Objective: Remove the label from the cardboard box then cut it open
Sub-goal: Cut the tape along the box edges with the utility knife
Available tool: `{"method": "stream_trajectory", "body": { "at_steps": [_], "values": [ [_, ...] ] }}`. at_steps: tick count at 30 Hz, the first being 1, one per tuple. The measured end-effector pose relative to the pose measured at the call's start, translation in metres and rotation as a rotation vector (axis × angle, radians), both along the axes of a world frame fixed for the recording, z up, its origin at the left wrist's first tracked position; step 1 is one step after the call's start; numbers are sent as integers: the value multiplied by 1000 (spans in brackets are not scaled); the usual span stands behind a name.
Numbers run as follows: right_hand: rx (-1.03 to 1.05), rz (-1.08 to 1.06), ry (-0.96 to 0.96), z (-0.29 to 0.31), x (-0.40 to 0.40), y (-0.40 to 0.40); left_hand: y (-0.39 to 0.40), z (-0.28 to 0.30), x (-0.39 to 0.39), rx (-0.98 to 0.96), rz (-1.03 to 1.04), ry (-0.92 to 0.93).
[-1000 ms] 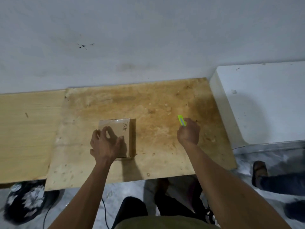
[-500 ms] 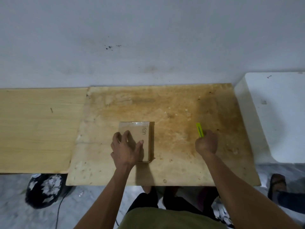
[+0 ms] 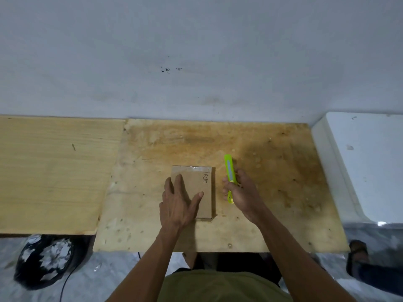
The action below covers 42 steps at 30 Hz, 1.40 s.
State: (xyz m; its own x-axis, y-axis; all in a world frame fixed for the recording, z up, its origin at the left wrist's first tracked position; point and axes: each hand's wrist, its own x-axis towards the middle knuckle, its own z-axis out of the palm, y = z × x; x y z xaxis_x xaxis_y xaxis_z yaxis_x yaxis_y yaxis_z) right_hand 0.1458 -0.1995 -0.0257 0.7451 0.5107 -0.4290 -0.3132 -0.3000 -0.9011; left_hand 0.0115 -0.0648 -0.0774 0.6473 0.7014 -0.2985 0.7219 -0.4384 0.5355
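Note:
A small brown cardboard box (image 3: 200, 179) lies flat on the stained plywood board (image 3: 272, 175), with clear tape along its far edge and handwriting near its right side. My left hand (image 3: 180, 201) rests flat on the box's near left part, fingers spread. My right hand (image 3: 239, 192) is just right of the box and grips a lime-green utility knife (image 3: 229, 173), whose long end points away from me. I cannot make out a blade.
A paler wooden board (image 3: 52, 173) adjoins on the left and a white block (image 3: 366, 162) on the right. The grey wall rises behind. On the floor below are a black patterned bag (image 3: 43, 262), a cable, and another person's sandalled foot (image 3: 357, 256).
My right hand has lifted the green knife and brought it left, close beside the box. My left hand has stayed pressed on the box. The camera view has shifted.

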Motion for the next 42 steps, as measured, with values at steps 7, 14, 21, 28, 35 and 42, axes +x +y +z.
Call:
{"method": "stream_trajectory", "body": {
  "at_steps": [7, 14, 21, 28, 35, 42],
  "values": [
    [-122, 138, -199, -15, 10, 3, -10, -4, 6, -9, -3, 4],
    [-175, 169, -261, -19, 25, 13, -2, -10, 3, 59, -34, -8],
    [-170, 232, -258, -31, 36, 26, -2, -15, 2, 51, -15, -47],
    [-266, 559, -523, -27, 48, 45, -6, -18, 0, 57, 14, -76],
    [-219, 828, -819, -26, 63, 67, -5, -21, 0, 64, 36, -93],
    [-273, 1006, -921, -37, 76, 86, -5, -25, -1, 68, 61, -131]
  ]
}}
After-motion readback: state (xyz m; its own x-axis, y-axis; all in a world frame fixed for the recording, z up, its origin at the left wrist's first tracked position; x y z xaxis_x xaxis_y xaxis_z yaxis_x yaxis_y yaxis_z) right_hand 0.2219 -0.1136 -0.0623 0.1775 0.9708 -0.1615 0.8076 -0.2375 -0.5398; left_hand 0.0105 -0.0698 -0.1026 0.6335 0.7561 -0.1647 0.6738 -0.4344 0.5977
